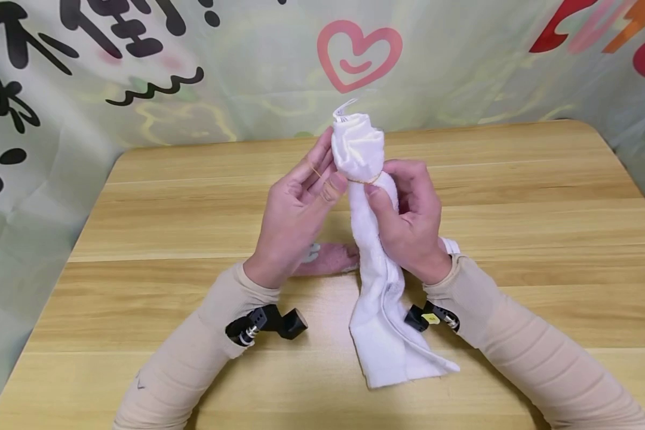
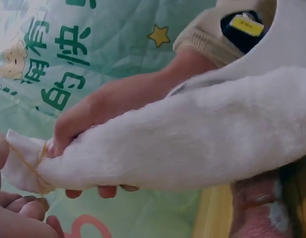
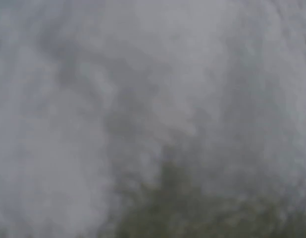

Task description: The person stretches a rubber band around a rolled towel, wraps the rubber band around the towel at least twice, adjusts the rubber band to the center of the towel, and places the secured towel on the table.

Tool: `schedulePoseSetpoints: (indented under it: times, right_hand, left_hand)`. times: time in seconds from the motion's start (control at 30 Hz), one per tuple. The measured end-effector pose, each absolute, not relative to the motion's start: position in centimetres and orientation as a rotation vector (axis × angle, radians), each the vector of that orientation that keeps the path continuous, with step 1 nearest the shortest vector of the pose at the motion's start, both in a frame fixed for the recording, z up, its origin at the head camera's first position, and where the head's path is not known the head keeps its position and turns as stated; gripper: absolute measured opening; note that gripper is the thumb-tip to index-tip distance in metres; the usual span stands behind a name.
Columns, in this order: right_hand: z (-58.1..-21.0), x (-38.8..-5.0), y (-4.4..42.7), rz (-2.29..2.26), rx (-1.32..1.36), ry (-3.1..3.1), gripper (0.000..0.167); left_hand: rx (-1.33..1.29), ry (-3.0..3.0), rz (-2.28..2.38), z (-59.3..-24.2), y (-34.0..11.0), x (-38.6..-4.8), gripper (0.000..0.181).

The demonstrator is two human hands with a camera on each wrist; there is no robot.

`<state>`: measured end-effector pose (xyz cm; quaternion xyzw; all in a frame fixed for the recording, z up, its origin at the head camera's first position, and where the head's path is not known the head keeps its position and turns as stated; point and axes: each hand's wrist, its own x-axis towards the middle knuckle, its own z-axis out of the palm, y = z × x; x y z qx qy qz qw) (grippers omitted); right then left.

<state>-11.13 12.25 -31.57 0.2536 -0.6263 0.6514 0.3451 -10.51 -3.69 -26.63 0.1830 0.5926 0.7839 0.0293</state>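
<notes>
A white towel (image 1: 378, 286) hangs upright above the table, its bunched, shiny top (image 1: 358, 143) at the upper end and its loose end low down. Around its neck runs a thin tan rubber band (image 1: 362, 181). My right hand (image 1: 414, 218) grips the towel just below the band, thumb in front. On the other side, my left hand (image 1: 301, 206) is at the neck with its thumb near the band. A strand of the band stretches to the left fingers, as the left wrist view shows. The right wrist view is filled by blurred whitish cloth.
A pink fuzzy item (image 1: 330, 258) with a pale patch lies on the wooden table (image 1: 166, 239), partly hidden behind the towel and left wrist. A printed cloth backdrop (image 1: 258, 71) rises at the table's back edge. Small black cameras are strapped to both wrists.
</notes>
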Motion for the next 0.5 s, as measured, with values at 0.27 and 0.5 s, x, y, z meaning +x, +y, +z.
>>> schedulePoseSetpoints:
  times: [0.27,0.5]
  right_hand:
    - [-31.6,-11.5,12.6,1.557,0.742,-1.653,0.023]
    - [-31.5,-11.6,13.5,1.390,0.746,-1.826,0.021]
  left_hand:
    - [0.505,1.841,2.387,-26.1,-4.5,-10.8,0.116]
    - [0.482,1.886,2.340,-25.9,-4.9,-11.0,0.083]
